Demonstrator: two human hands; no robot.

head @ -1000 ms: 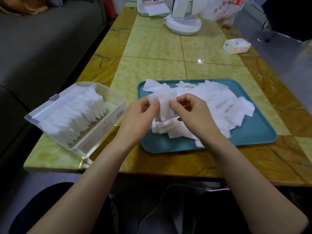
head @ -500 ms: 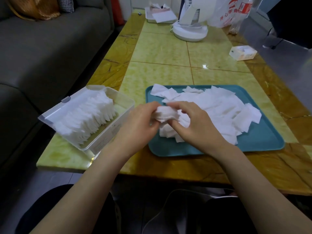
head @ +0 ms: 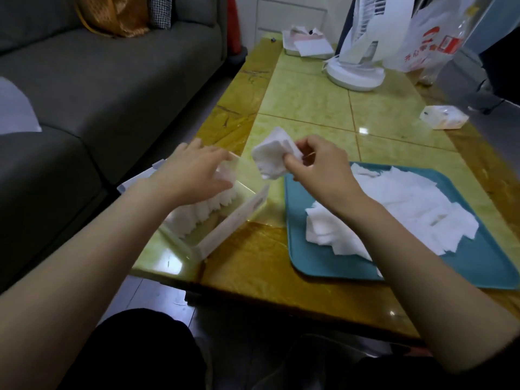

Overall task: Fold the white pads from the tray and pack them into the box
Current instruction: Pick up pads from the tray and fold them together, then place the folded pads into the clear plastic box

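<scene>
The teal plastic tray (head: 323,263) at 3 o'clock holds a heap of loose white pads (head: 408,209) (plenty left to fold); the clear plastic box (head: 239,218) at 9 o'clock looks partly filled. The left hand (head: 194,175) rests loose-fingered on its packed row; the right hand (head: 318,164) pinches one folded white pad (head: 271,157) just beside the box.

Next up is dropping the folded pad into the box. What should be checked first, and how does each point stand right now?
1. Grip on the folded pad: ok, the right hand pinches it at one edge.
2. Pad folded: ok, it looks compact and layered.
3. Box open on top: ok.
4. Left hand steadying the packed pads: ok, it rests on the row.
5. Free slot in the row: cannot tell, the left hand covers that end.
6. More stock: ok, loose pads lie on the tray.
</scene>
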